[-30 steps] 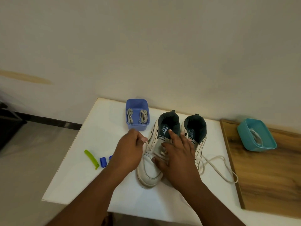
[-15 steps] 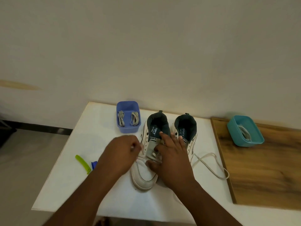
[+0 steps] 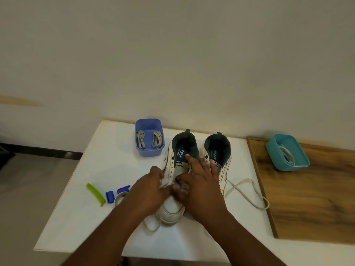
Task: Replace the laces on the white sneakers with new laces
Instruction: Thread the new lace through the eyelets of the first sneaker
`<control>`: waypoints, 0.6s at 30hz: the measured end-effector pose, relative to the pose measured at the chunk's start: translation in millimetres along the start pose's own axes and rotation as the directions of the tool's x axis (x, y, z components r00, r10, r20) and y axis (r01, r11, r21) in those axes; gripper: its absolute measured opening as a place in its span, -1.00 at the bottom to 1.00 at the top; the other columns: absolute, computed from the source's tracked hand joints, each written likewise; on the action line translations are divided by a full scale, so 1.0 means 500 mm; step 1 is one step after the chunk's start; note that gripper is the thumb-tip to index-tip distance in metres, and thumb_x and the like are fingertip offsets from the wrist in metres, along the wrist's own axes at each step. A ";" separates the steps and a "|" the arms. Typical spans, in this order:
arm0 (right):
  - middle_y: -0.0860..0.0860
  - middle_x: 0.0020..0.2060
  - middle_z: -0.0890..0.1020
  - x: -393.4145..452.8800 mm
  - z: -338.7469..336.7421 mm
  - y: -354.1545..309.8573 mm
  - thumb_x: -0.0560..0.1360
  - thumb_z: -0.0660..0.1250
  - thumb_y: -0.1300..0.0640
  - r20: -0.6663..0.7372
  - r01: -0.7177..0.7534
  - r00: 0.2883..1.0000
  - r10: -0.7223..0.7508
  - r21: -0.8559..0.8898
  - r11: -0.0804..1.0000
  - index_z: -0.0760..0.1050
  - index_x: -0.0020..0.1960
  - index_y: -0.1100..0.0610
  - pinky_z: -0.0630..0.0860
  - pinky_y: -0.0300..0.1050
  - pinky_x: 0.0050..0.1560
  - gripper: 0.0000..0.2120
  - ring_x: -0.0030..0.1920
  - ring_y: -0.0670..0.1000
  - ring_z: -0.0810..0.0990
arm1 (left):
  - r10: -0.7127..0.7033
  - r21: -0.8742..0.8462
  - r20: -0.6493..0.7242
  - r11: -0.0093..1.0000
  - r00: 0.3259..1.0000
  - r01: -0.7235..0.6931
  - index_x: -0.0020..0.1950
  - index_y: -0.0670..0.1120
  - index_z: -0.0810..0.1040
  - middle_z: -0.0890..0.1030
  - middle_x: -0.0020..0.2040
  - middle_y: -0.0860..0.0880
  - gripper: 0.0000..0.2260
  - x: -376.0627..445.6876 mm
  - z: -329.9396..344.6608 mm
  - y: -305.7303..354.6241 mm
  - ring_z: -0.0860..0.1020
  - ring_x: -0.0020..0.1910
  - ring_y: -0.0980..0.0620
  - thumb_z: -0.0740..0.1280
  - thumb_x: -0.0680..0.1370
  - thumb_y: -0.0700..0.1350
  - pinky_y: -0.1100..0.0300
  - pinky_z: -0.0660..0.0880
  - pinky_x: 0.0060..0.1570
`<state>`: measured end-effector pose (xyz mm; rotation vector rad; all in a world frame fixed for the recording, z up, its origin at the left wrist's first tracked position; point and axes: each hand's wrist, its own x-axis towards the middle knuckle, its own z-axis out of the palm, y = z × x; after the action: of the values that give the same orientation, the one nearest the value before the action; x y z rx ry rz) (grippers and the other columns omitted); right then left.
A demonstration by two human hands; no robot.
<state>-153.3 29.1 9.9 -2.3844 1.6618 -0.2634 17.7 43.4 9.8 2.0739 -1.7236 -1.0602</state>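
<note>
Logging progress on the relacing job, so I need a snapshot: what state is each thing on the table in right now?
Left sneaker: upright, lace partly out.
Right sneaker: upright, upper eyelets empty.
Loose lace: trailing on the table.
Purple tub: open, two bundled laces inside.
Teal tub: open, lace inside.
Left hand: pinching the left sneaker's lace.
Right hand: fingers spread, resting across both sneakers.
Green clip: lying flat.

White table [image 3: 99, 223] against the wall carries a blue tub [image 3: 149, 148] of folded laces at the back, two white sneakers [image 3: 221, 162] side by side near centre, and a loose lace [image 3: 247, 192] trailing right of them. Left side: green clip [image 3: 95, 194] and two small blue clips [image 3: 109, 196]. A wooden board [image 3: 311, 198] lies on the right part, teal tub [image 3: 288, 153] on it.
</note>
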 end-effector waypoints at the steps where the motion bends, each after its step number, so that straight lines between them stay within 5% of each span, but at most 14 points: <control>1: -0.09 0.61 0.20 0.000 -0.001 0.000 0.47 0.32 -0.34 0.009 -0.002 1.000 0.002 -0.003 1.000 0.67 0.09 -0.17 -0.41 0.02 0.54 -0.65 0.64 0.12 0.00 | 0.029 0.062 -0.024 0.998 0.999 -0.028 0.08 0.06 0.41 0.57 -0.08 0.06 -0.78 0.000 -0.004 -0.001 0.54 -0.10 0.09 0.33 0.59 0.15 0.18 0.45 -0.13; 3: -0.11 0.61 0.17 -0.001 -0.004 0.000 0.47 0.33 -0.36 0.022 -0.007 1.000 0.007 -0.005 1.000 0.65 0.12 -0.18 -0.45 0.01 0.52 -0.64 0.64 0.11 -0.03 | 0.091 0.104 -0.042 0.991 0.995 -0.086 -0.01 0.04 0.46 0.58 -0.11 0.05 -0.85 0.000 -0.011 0.001 0.54 -0.09 0.06 0.26 0.63 0.10 0.13 0.46 -0.07; 5: -0.10 0.62 0.15 -0.003 -0.006 -0.002 0.48 0.35 -0.33 0.024 0.001 1.000 -0.001 -0.001 1.000 0.61 0.20 -0.22 -0.41 0.09 0.54 -0.64 0.65 0.12 -0.03 | 0.074 -0.111 -0.065 0.991 0.995 -0.081 -0.08 -0.01 0.50 0.58 -0.13 0.01 -0.84 0.002 -0.025 0.012 0.54 -0.10 0.03 0.24 0.65 0.02 0.07 0.47 -0.04; 8: -0.11 0.64 0.06 -0.004 -0.012 -0.008 0.51 0.34 -0.31 0.056 -0.004 0.998 0.003 0.020 1.000 0.55 0.31 -0.27 -0.39 0.19 0.55 -0.61 0.65 0.13 -0.10 | -0.091 -0.431 -0.330 0.900 0.939 -0.064 -0.16 -0.19 0.47 0.51 -0.26 -0.09 -0.78 -0.005 -0.057 0.029 0.46 -0.25 -0.01 0.22 0.63 -0.11 0.05 0.39 -0.18; 10: -0.12 0.65 0.03 -0.002 -0.015 -0.008 0.53 0.32 -0.32 0.079 -0.023 0.997 0.022 0.023 0.999 0.55 0.31 -0.26 -0.42 0.18 0.54 -0.61 0.65 0.11 -0.14 | -0.138 -0.495 -0.488 0.857 0.862 -0.143 -0.26 -0.19 0.38 0.39 -0.37 -0.08 -0.75 -0.014 -0.068 0.037 0.33 -0.37 0.04 0.23 0.61 -0.16 0.08 0.30 -0.30; 18: -0.10 0.65 0.04 -0.005 -0.017 -0.006 0.54 0.32 -0.28 0.084 -0.012 0.996 0.010 0.019 1.000 0.59 0.28 -0.21 -0.38 0.19 0.55 -0.64 0.65 0.12 -0.12 | 0.027 -0.126 -0.381 0.989 0.924 -0.080 -0.28 -0.04 0.40 0.45 -0.37 0.00 -0.62 -0.005 -0.047 0.023 0.40 -0.37 0.06 0.38 0.53 0.20 0.17 0.32 -0.35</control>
<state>-153.9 31.9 18.9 -2.3379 1.6271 -0.1747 24.8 36.5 34.3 1.9732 -1.4610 -0.6822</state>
